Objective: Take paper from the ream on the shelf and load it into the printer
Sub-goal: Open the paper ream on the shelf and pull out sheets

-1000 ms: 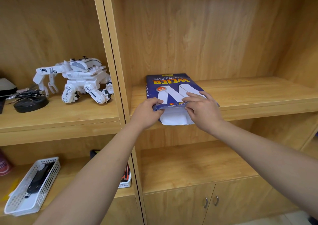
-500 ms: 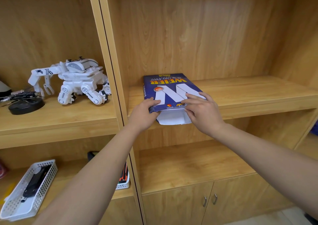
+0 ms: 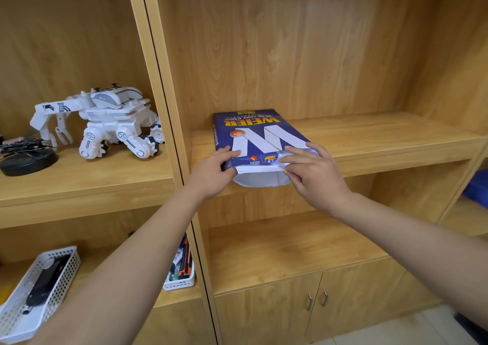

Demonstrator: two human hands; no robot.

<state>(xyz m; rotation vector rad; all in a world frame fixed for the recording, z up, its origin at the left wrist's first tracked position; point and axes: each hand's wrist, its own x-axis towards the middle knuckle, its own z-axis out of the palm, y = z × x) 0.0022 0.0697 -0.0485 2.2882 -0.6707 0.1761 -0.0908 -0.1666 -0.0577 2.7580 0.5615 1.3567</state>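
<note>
A blue ream of copy paper (image 3: 260, 133) with a big white W lies flat on the middle wooden shelf (image 3: 383, 144), its open end toward me. White sheets (image 3: 260, 177) stick out of that end, over the shelf's front edge. My left hand (image 3: 214, 173) grips the wrapper's near left corner. My right hand (image 3: 311, 175) pinches the right side of the open end, thumb under the paper edge and fingers on the wrapper. No printer is in view.
A white toy robot (image 3: 105, 122) and a black round base (image 3: 26, 159) sit on the left shelf. Below it are two white perforated baskets (image 3: 34, 292) (image 3: 181, 278) with tools. A vertical divider (image 3: 169, 107) splits the compartments. Cabinet doors with handles (image 3: 317, 301) are at the bottom.
The wrapper's open end has been pushed back a little, showing more of the white paper edge. My right fingers have shifted along the wrapper's edge. The ream has stayed in place.
</note>
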